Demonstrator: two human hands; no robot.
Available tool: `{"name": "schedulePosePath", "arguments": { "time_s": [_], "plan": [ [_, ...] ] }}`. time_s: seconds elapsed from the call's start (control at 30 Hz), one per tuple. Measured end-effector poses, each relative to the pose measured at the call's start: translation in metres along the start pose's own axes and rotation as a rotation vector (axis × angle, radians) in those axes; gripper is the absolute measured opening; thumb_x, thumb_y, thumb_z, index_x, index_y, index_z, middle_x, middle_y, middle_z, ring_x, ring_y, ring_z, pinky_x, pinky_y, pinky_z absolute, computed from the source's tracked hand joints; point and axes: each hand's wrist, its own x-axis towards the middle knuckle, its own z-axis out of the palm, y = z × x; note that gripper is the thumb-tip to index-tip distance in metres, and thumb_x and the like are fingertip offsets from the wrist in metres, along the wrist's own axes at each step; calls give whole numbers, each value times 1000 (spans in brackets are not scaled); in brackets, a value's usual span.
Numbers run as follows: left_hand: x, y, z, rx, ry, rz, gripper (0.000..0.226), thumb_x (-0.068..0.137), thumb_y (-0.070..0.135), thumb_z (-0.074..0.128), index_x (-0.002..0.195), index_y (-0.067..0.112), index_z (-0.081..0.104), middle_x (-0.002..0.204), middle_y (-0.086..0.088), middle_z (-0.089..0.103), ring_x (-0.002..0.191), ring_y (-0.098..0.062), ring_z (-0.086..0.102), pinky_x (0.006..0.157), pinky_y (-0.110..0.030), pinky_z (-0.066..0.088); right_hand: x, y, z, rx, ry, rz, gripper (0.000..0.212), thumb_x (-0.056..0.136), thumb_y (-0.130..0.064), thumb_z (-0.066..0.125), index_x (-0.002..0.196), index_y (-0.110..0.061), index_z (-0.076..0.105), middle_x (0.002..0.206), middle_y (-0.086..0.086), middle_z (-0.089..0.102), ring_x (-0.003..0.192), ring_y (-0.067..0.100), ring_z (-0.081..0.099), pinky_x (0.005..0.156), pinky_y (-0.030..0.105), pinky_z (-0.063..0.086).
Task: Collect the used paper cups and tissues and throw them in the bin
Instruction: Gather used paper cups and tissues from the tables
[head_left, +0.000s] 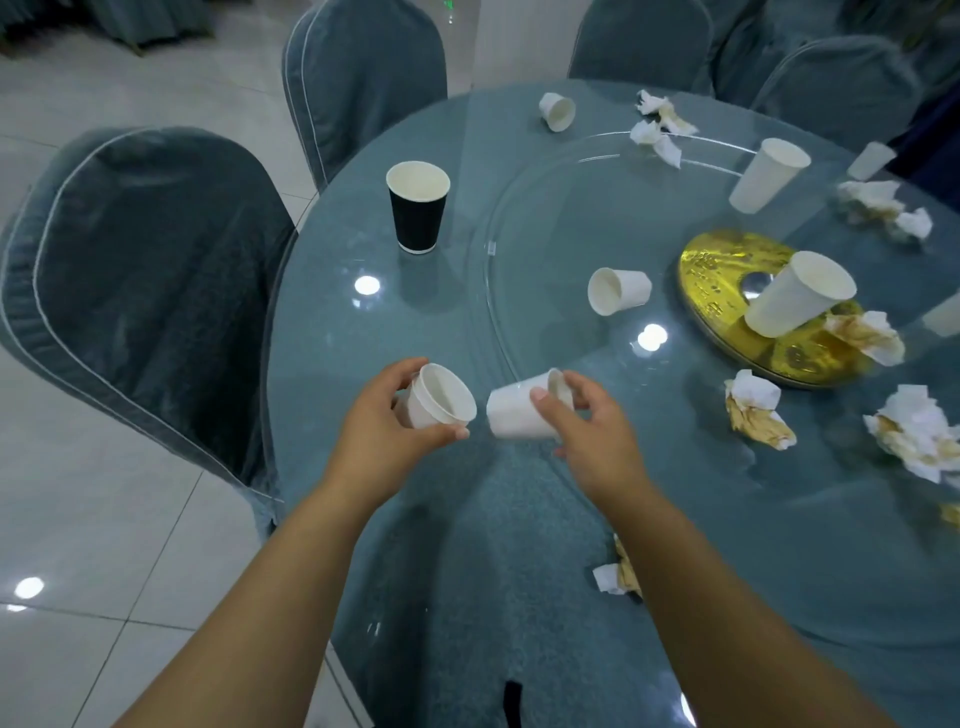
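Left-hand cup: a small white cup is being held just above the near part of the table, its open mouth tilting up and to the right.
Left hand: the left hand is grasping this cup, digits curling round its wall from the far and near sides, forearm reaching in from the lower left.
Right-hand cup: a second white cup is lying sideways in the air, its base pointing at the small white cup, the two close but apart.
Right hand: the right hand is pinching it near the rim, thumb pressing on the wall, fingers hooking over the far side, wrist bending inward.
Other cups: a black cup is standing upright beyond the left hand; a tipped cup is lying on the glass turntable; a tall cup is sitting over the gold disc.
Tissues: stained tissues are lying crumpled to the right of the right hand, with more scattered along the far and right edges.
Surroundings: covered chairs are standing round the table.
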Motion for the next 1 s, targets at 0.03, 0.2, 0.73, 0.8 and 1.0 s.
{"name": "schedulePosePath", "arguments": {
  "time_s": [0.03, 0.2, 0.73, 0.8, 1.0],
  "plan": [
    [2, 1, 3, 13, -26, 7, 70, 61, 11, 88, 119, 31, 54, 112, 15, 57, 92, 9, 52, 71, -3, 40, 3, -6, -4, 75, 11, -13, 35, 90, -32, 63, 123, -25, 53, 100, -15, 55, 90, 7, 58, 76, 25, 50],
    [12, 13, 25, 20, -109, 69, 75, 56, 10, 90, 120, 27, 57, 120, 7, 58, 102, -5, 56, 92, -32, 50, 16, -21, -8, 83, -144, -90, 49, 90, -25, 64, 136, -23, 49, 119, -8, 54, 98, 3, 55, 81, 13, 46],
    [103, 60, 74, 84, -212, 165, 63, 62, 20, 88, 111, 38, 53, 105, 23, 59, 90, 15, 51, 68, -2, 38, 161, -18, -77, -797, 110, -214, 69, 86, -22, 65, 146, -17, 32, 144, 5, 40, 131, 28, 33, 106, 37, 31],
    [117, 64, 78, 93, -200, 167, 62, 62, 20, 88, 111, 39, 53, 105, 24, 59, 90, 15, 51, 68, -3, 38, 185, -14, -81, -1037, 51, -276, 80, 84, -18, 65, 150, -15, 20, 150, 4, 30, 136, 29, 25, 109, 37, 26],
    [146, 69, 91, 93, -208, 167, 63, 63, 18, 87, 112, 37, 52, 105, 25, 57, 89, 18, 50, 69, -2, 39, 235, 3, -75, -1359, -101, -372, 96, 83, -4, 63, 153, -19, -2, 160, 2, 4, 147, 27, 8, 117, 39, 18]
  ]
}}
